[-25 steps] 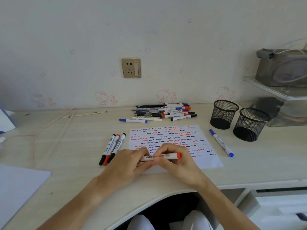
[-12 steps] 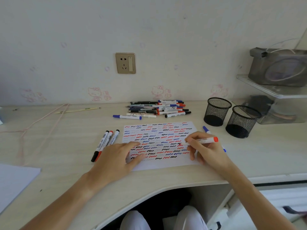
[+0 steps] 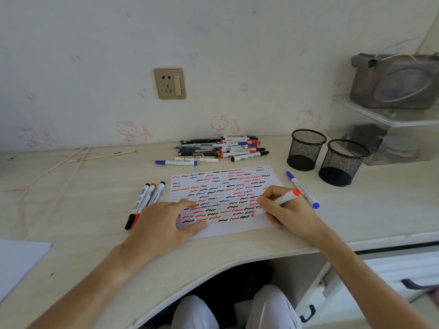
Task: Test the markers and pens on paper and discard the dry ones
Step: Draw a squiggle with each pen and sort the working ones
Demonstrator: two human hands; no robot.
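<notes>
Right hand (image 3: 288, 211) gripping red marker (image 3: 282, 200) in curled fingers, tip touching paper (image 3: 237, 229) at bottom squiggle row. Left hand (image 3: 164, 224) lying flat, fingers straight, pressing paper's left edge onto worktop (image 3: 83, 210).

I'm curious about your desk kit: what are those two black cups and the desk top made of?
The two black mesh pen cups look like painted metal wire: you can see through the fine woven grid, with solid rims. The pale desk top looks like wood-grain laminate, matt with faint printed streaks, though real wood cannot be ruled out.
</notes>
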